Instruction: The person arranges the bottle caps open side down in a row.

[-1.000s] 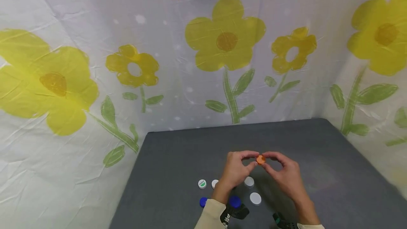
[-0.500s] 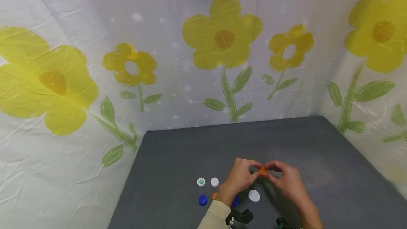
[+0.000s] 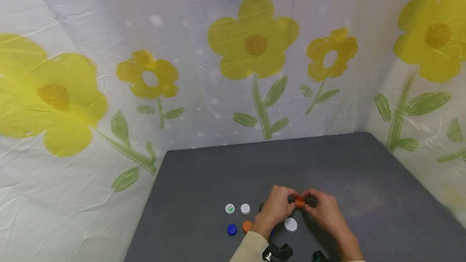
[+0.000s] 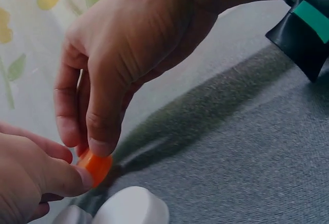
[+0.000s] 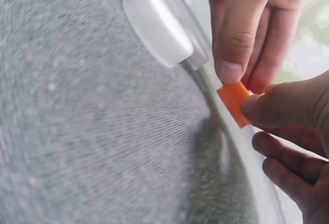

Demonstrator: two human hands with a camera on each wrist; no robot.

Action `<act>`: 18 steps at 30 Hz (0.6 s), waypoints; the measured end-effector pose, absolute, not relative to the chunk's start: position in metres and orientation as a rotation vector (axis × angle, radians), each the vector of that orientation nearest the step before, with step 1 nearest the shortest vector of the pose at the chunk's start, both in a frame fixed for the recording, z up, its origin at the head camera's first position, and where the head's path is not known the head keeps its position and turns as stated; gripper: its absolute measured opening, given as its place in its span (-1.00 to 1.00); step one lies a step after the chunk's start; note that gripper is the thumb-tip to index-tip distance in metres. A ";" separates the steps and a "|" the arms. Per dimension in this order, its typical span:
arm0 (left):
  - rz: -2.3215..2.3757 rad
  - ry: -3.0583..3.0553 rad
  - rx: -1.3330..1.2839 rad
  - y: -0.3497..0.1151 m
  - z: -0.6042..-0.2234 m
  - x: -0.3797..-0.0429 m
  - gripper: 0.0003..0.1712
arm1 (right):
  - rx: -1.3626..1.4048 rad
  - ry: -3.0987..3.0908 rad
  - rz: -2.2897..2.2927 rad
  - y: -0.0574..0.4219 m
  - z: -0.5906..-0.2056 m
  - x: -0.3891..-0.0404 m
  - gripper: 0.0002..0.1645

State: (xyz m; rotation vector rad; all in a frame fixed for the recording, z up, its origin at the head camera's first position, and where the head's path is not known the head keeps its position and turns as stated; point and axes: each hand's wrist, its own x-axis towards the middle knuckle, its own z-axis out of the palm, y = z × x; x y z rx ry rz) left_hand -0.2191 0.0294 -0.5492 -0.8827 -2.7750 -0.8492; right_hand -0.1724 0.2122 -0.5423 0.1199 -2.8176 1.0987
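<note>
Just above the grey table, both hands pinch one small orange bottle cap (image 3: pixel 299 202) between them. My left hand (image 3: pixel 277 207) has its thumb and fingertips on the cap's left side; my right hand (image 3: pixel 325 210) grips the right side. In the left wrist view the orange cap (image 4: pixel 95 166) is tilted between the two thumbs. The right wrist view shows the cap (image 5: pixel 234 102) edge-on, close over the cloth. A large white cap (image 3: pixel 290 225) lies below the hands in the head view. Partly hidden by the left forearm is a blue cap (image 3: pixel 272 232).
Left of the left wrist, caps lie in two rows: a white cap with a green print (image 3: pixel 229 208), a plain white cap (image 3: pixel 245 209), a blue cap (image 3: pixel 231 229) and another orange cap (image 3: pixel 247 226). A flower-printed curtain (image 3: pixel 204 104) borders the grey table (image 3: pixel 196 173).
Both hands have come down and nearer with the orange cap. The left forearm shifted right, uncovering the other orange cap; the left hand now covers a whitish cap seen earlier.
</note>
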 end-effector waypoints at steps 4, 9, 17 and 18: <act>-0.807 -2.757 -0.866 0.031 -0.555 -0.218 -0.73 | 0.126 -2.808 1.084 0.212 -0.547 -0.174 -0.73; -0.780 -2.742 -0.854 0.029 -0.558 -0.217 -0.72 | 0.164 -2.798 1.074 0.210 -0.549 -0.176 -0.74; -0.882 -2.748 -0.718 0.004 -0.525 -0.214 -0.64 | 0.248 -2.615 0.910 0.219 -0.536 -0.173 -0.78; -0.876 -2.735 -0.707 -0.002 -0.518 -0.215 -0.64 | 0.263 -2.576 0.876 0.222 -0.533 -0.173 -0.78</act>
